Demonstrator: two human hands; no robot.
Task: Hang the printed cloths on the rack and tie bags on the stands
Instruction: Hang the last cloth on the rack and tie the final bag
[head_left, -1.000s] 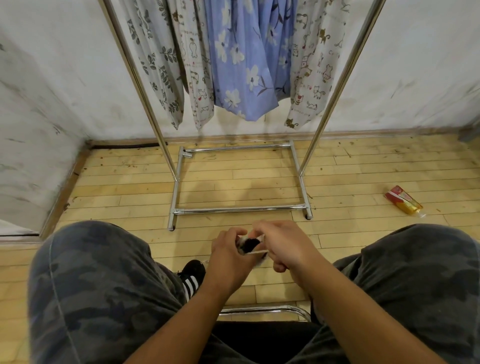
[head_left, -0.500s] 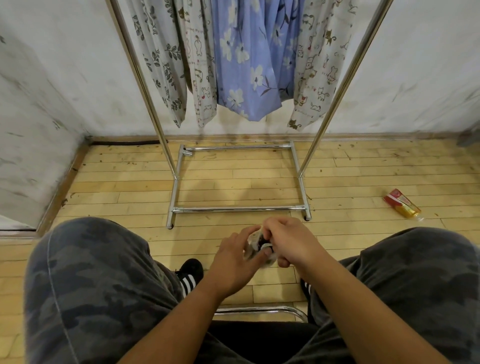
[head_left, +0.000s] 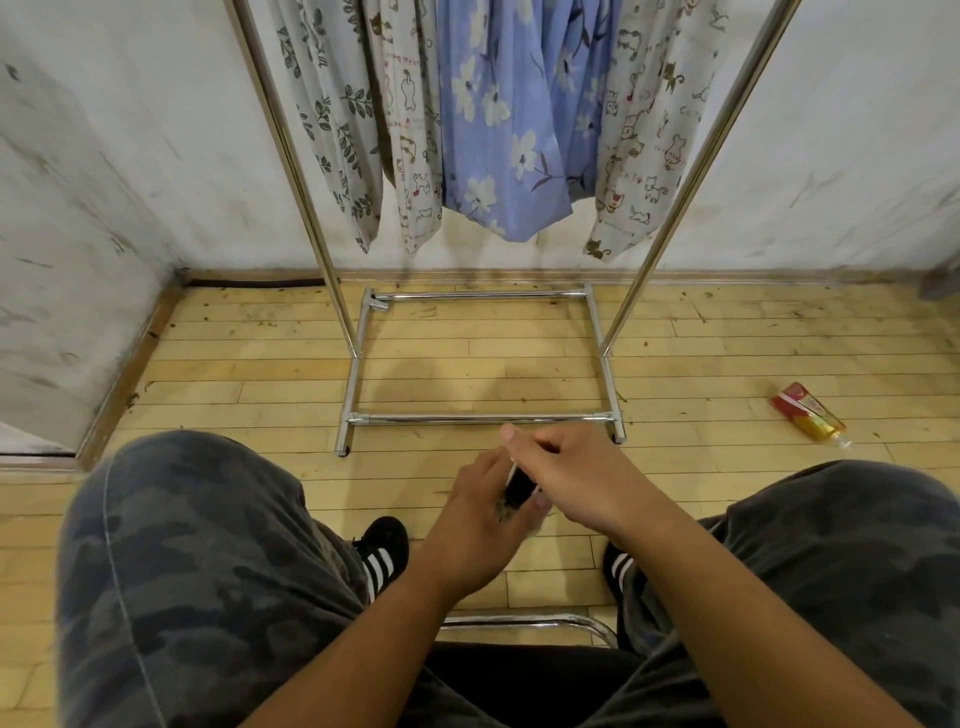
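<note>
Hands meet: left hand (head_left: 480, 522) and right hand (head_left: 579, 475) both pinch a small dark, pale-edged bundle (head_left: 519, 489).

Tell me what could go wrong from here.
The small dark item sits pinched between the left hand and right hand above the floor; it may slip and drop. The rack's low bar and the packet lie ahead; either might cause a trip on standing up.

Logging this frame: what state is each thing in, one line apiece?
printed cloths: hanging from the rack, clear of the floor.
rack: standing upright by the wall.
small dark object: held between both hands, kind unclear.
left hand: grips the small dark object.
right hand: holds it too.
packet: lying on the floor, untouched.
</note>
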